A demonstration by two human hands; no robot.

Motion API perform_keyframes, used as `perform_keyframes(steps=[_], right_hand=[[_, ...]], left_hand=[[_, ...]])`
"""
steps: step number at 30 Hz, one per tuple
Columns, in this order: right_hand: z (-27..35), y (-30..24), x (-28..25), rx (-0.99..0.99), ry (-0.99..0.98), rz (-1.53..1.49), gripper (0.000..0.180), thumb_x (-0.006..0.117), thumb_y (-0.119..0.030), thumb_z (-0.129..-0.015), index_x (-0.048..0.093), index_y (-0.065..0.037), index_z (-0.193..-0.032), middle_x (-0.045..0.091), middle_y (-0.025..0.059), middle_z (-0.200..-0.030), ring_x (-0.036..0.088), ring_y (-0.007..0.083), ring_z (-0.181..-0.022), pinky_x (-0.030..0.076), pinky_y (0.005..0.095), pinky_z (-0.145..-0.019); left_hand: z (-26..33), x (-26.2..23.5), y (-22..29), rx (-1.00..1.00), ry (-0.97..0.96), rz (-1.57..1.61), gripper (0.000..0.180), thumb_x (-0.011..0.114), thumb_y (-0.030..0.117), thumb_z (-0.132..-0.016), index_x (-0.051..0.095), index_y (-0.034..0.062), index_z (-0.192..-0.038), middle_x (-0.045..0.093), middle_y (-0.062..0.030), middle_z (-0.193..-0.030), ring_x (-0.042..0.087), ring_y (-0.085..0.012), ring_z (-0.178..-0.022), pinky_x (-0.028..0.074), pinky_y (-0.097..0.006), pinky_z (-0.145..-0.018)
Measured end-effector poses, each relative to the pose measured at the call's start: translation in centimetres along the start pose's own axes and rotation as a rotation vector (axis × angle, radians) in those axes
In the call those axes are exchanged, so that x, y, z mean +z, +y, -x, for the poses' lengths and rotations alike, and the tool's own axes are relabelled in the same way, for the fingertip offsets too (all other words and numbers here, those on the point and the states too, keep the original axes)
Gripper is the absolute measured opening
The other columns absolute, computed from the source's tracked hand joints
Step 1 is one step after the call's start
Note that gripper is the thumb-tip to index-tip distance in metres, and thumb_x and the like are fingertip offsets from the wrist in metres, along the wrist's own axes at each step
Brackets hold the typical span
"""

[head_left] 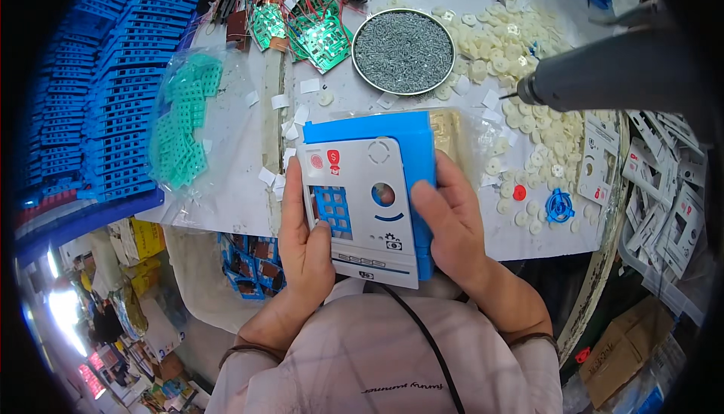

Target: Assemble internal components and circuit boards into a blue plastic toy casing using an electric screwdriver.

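Note:
Above my lap I hold a white plastic front panel together with a blue plastic panel behind it. The white panel has red and black printed symbols, a rectangular cutout and a round hole. A blue keypad grid shows through the rectangular cutout. My left hand grips the left edge of the white panel, its thumb by the cutout. At the other side, my right hand is closed on the right edge of the blue panel, its thumb in front. The fingers behind the panels are mostly hidden.
Beyond the panels stands a round dish of small screws. Cream plastic discs lie to its right, under a grey electric screwdriver. Green circuit boards, bagged green keypads and stacked blue parts occupy the left; white panels fill a right-hand bin.

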State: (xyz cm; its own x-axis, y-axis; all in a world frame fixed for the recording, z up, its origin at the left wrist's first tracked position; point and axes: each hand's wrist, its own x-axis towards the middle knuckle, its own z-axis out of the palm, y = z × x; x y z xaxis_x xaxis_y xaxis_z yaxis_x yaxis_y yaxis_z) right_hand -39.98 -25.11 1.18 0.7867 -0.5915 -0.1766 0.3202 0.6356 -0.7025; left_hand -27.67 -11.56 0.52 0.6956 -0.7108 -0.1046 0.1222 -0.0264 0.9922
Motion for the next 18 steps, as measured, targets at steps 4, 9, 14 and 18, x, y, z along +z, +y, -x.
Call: perform_keyframes(steps=[4,9,14,18], right_hand=[[-0.1,0.4,-0.2,-0.069,-0.041,0.230,0.043,0.063,-0.019,-0.102,0.047,0.000,-0.137,0.062,0.0056,-0.120,0.059,0.0098,-0.107,0.050,0.0281,-0.093],[-0.1,0.9,-0.2,-0.054,-0.037,0.179,0.043,0.064,-0.019,-0.101,0.048,0.001,-0.136,0.062,0.0048,-0.117,0.057,0.0094,-0.104,0.049,0.0280,-0.092],[-0.4,1.2,-0.6,-0.068,-0.056,0.232,0.046,0.065,-0.017,-0.100,0.046,0.000,-0.138,0.061,0.0049,-0.117,0.056,0.0096,-0.102,0.048,0.0277,-0.090],[-0.5,1.0,-0.6,-0.159,-0.169,0.331,0.058,0.069,-0.011,-0.096,0.039,0.000,-0.144,0.059,0.0063,-0.123,0.057,0.0117,-0.107,0.048,0.0299,-0.095]], left_hand=[[0.1,0.2,0.6,-0.015,0.050,0.006,0.077,0.034,-0.008,-0.088,0.018,0.0008,-0.162,0.028,-0.0187,-0.164,0.034,-0.0263,-0.150,0.027,-0.039,-0.123],[0.2,-0.2,0.5,0.006,0.089,-0.083,0.075,0.034,-0.008,-0.088,0.020,0.0012,-0.162,0.026,-0.0166,-0.166,0.031,-0.0269,-0.151,0.025,-0.042,-0.124],[0.4,-0.4,0.3,0.017,0.065,-0.142,0.076,0.034,-0.008,-0.088,0.019,0.0011,-0.162,0.026,-0.0166,-0.166,0.031,-0.0267,-0.151,0.026,-0.041,-0.123],[0.4,-0.6,0.2,0.011,0.044,-0.144,0.076,0.034,-0.008,-0.088,0.018,0.0008,-0.162,0.026,-0.0175,-0.165,0.032,-0.0259,-0.150,0.026,-0.039,-0.123]])
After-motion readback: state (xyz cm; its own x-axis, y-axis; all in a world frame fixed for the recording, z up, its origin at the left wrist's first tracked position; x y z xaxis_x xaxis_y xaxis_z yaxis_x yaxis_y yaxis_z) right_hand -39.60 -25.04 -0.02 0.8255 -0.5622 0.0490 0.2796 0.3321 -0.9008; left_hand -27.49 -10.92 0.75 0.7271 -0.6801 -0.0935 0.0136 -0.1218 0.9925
